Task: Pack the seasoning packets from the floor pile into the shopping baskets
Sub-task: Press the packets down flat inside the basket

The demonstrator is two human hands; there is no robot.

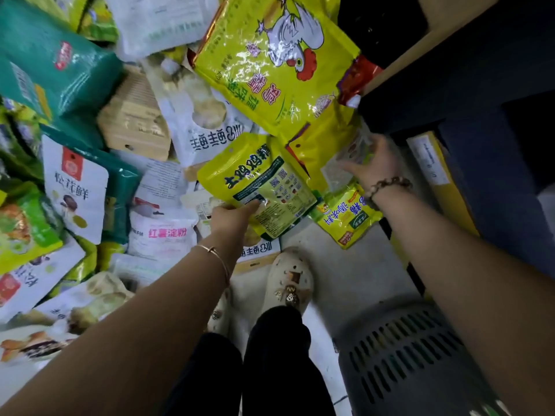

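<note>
My left hand point(231, 217) pinches the near corner of a yellow seasoning packet point(255, 178) with a green label, lying on the floor pile. My right hand point(375, 165) reaches to a clear packet point(348, 163) at the pile's right edge, fingers on it; the grip itself is blurred. A large yellow chicken-print packet point(270, 58) lies beyond both. A smaller yellow packet point(345, 217) sits on the floor under my right wrist. A grey slotted shopping basket point(399, 349) stands at the lower right beside my leg.
Several packets cover the left: teal bags point(45, 58), white mushroom packets point(75, 187), a white starch bag point(162, 235). My shoe point(289, 277) stands on the pale floor. Dark shelving point(480, 85) and a yellow box point(435, 169) line the right.
</note>
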